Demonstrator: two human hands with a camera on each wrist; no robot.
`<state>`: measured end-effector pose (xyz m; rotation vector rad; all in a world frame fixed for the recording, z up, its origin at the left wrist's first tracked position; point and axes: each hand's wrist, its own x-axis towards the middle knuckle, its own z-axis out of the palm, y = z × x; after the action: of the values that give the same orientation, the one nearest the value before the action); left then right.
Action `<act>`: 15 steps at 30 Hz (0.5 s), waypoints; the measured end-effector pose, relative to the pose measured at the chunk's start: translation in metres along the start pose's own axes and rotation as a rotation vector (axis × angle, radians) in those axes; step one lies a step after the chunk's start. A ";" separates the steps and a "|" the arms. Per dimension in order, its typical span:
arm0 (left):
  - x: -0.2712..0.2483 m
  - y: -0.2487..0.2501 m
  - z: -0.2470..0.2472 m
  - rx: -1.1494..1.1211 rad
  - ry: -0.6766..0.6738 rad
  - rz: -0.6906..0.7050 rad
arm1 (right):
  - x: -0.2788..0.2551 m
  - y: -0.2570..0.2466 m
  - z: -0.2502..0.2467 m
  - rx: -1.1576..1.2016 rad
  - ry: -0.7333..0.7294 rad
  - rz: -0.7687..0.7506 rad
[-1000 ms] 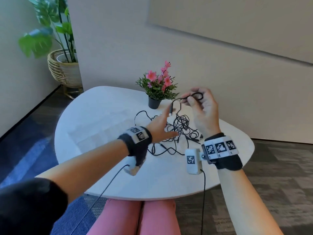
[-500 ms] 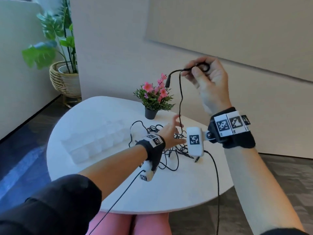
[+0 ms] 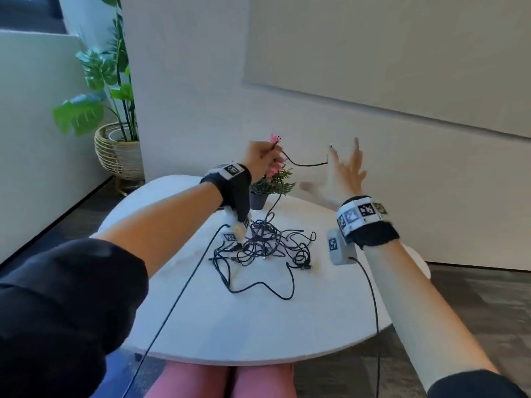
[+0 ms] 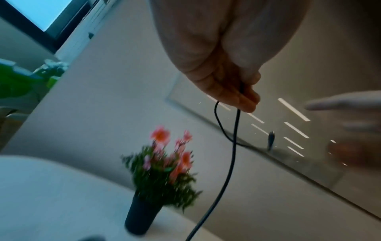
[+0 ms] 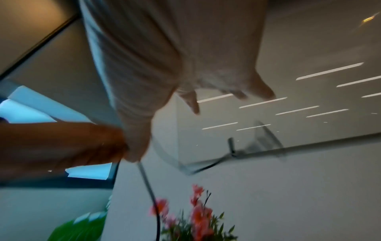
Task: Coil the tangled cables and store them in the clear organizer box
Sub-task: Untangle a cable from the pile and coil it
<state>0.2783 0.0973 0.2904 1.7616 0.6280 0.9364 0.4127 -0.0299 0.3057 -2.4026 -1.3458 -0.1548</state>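
Observation:
A tangle of black cables (image 3: 264, 245) lies in the middle of the round white table (image 3: 258, 326). My left hand (image 3: 270, 159) is raised above the flower pot and pinches one black cable (image 3: 304, 165) between thumb and fingertips. That cable's free end with its plug (image 3: 329, 156) sticks out to the right, and the rest drops to the tangle. The left wrist view shows the pinch (image 4: 243, 96) and the hanging cable (image 4: 230, 163). My right hand (image 3: 344, 168) hovers just right of the plug, fingers spread, holding nothing. The clear organizer box is not in view.
A small black pot of pink flowers (image 3: 258, 198) stands at the table's far side, right under my left hand. A large plant in a woven basket (image 3: 117, 152) is on the floor at the far left. A wall runs close behind the table.
My right hand has let go of the cable end and spread its fingers. My left hand rose from the tangle and took hold of that cable up high.

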 end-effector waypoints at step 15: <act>-0.036 0.035 -0.024 -0.024 0.192 0.289 | -0.015 -0.073 -0.010 0.921 -0.323 -0.136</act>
<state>0.2376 0.0695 0.3164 1.7834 0.4862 1.3186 0.3438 -0.0114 0.3308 -1.5853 -1.3043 0.6945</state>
